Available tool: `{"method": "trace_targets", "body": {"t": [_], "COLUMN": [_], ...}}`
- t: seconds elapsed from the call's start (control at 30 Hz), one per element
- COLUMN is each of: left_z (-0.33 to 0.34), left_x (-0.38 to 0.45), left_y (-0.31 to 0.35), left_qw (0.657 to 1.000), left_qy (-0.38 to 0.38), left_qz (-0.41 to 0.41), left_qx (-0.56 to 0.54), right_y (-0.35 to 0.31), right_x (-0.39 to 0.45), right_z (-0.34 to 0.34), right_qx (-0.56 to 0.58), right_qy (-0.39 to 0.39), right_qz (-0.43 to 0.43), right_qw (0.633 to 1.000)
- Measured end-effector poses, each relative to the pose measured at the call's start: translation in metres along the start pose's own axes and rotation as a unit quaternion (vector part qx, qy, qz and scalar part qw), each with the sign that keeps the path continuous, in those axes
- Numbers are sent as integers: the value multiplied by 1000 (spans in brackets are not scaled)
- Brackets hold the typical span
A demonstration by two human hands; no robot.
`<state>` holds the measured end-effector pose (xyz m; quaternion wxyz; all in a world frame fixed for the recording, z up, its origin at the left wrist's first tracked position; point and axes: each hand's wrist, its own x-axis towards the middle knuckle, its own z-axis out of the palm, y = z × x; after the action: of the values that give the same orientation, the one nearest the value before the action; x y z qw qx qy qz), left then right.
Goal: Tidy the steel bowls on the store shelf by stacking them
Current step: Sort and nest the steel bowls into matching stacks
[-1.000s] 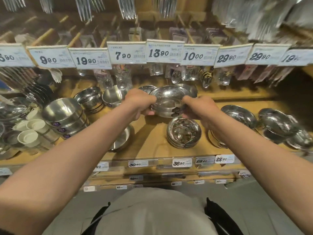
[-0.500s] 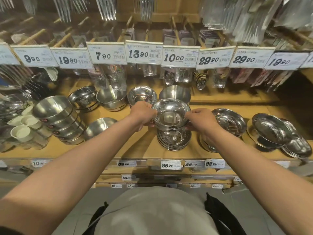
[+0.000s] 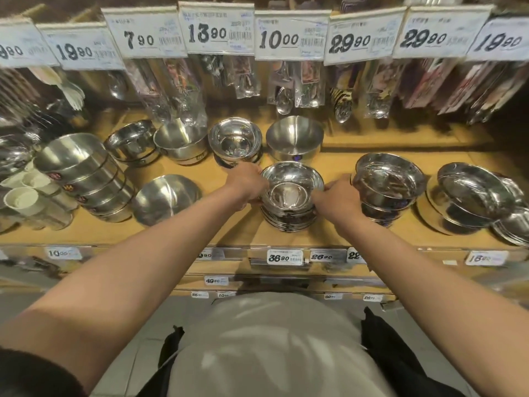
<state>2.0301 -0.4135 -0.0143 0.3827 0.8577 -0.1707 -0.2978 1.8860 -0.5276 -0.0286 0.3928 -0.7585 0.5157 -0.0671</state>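
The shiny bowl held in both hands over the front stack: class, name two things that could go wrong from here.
1. The shiny bowl, gripped by the left hand and right hand, may seat crooked on the stack and slide off.
2. The right hand sits close beside the neighbouring pile; pulling away could knock it.

Both bare forearms stretched forward and converging toward the middle. Left hand knuckles up, fingers curled down and pressed against the left rim of a shiny round steel bowl. Right hand mirrored on the right rim, fingers bent, wrist slightly raised. Bowl gripped between both hands. Dark sleeve edge at the left upper arm.
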Motion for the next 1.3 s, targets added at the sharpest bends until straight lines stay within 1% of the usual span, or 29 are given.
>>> {"method": "trace_targets", "body": {"t": [0.23, 0.4, 0.57, 0.63, 0.7, 0.83, 0.9, 1.1, 1.2, 1.3], "left_z": [5, 5, 6, 6, 4, 4, 2, -12, -18, -27], "left_x": [4, 6, 7, 6, 6, 7, 3, -8, -19, -25], "left_y": [-1, -4, -3, -7, -12, -20, -22, -34, -46, -56], "left_qw": [997, 992, 991, 995, 999, 992, 985, 977, 974, 968], "left_qy": [17, 9, -2, -8, -20, -106, -128, -111, -103, -101], "left_qz": [16, 31, 39, 29, 2, -57, -76, -88, -88, -76], "left_qx": [75, 124, 129, 96, 41, -40, -84, -160, -180, -218], "right_y": [8, 6, 9, 9, 10, 15, 16, 13, 19, 18], "right_x": [3, -3, -7, -10, -12, -13, -13, -21, -23, -23], "right_z": [4, 7, 8, 8, 8, 9, 10, 12, 19, 26], "right_qx": [-34, -63, -54, -41, -17, 43, 54, 85, 170, 197], "right_qy": [-6, -9, -5, -13, -30, -63, -67, -87, -111, -141], "right_qz": [-9, -1, 16, 24, 34, 31, 28, 12, 14, 11], "right_qw": [999, 998, 998, 999, 999, 997, 996, 992, 979, 970]}}
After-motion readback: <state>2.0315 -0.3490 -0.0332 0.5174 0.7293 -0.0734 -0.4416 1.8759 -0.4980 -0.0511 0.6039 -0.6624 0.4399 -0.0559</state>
